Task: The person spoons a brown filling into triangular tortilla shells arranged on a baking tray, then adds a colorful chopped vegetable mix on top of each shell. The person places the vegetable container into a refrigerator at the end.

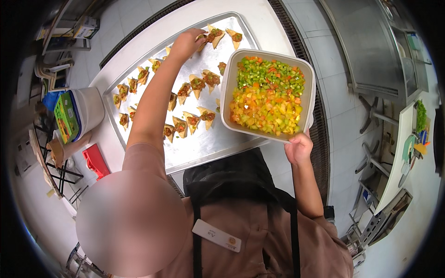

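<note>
My right hand (299, 147) grips the near right corner of a square pale tub (225, 104). Two diced fillings lie side by side in it: green bits with some orange (273, 76) on the far side, yellow-orange cubes (266, 111) on the near side. The tub is held over the right part of a large metal baking tray (204, 156). Over the tray's far side, my left hand (186, 42) reaches down with its fingers closed at a topped crisp pastry piece (201, 42); what they pinch is partly hidden. Several similar topped pieces (197, 84) lie in rows across the tray.
The tray rests on a white table (266, 23). Left of it stand a white bin (90, 109), a green patterned box (66, 118) and a red object (95, 161). A steel counter (366, 41) and a white board with utensils (398, 153) are at the right.
</note>
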Action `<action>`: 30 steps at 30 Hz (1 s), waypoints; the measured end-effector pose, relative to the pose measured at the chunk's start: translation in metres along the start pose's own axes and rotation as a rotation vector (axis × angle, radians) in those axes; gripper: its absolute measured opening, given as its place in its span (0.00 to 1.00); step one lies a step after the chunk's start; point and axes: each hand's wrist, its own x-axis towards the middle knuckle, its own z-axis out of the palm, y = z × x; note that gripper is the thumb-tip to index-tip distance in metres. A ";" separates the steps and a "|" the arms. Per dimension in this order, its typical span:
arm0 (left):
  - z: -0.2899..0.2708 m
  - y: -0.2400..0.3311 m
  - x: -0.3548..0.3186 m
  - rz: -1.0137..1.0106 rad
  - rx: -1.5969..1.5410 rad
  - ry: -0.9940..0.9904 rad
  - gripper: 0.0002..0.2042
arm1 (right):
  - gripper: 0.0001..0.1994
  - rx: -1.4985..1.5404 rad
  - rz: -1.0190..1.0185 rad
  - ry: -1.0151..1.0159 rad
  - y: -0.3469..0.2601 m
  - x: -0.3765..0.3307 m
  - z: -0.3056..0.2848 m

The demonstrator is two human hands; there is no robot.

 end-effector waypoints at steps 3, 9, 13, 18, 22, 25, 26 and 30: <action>-0.007 0.002 -0.001 -0.079 0.024 -0.103 0.12 | 0.41 0.016 0.006 0.003 -0.001 0.000 -0.001; -0.039 0.084 -0.012 0.009 -0.178 0.131 0.10 | 0.46 0.024 0.052 0.019 -0.007 0.002 0.001; -0.067 0.168 -0.056 0.434 -0.401 -0.308 0.13 | 0.47 0.043 0.048 -0.016 -0.009 0.008 0.006; -0.072 0.213 -0.083 0.543 -0.099 -0.424 0.15 | 0.47 0.044 0.043 -0.060 -0.014 0.009 0.012; -0.070 0.207 -0.082 0.562 -0.097 -0.535 0.13 | 0.47 0.028 0.041 -0.051 -0.015 0.010 0.014; -0.069 0.206 -0.078 0.558 -0.200 -0.500 0.11 | 0.46 0.014 0.025 -0.057 -0.016 0.012 0.015; -0.068 0.206 -0.074 0.548 -0.308 -0.451 0.10 | 0.46 0.017 0.035 -0.051 -0.017 0.012 0.015; -0.071 0.197 -0.063 0.126 -0.788 -0.539 0.07 | 0.46 0.005 0.046 -0.046 -0.022 0.011 0.014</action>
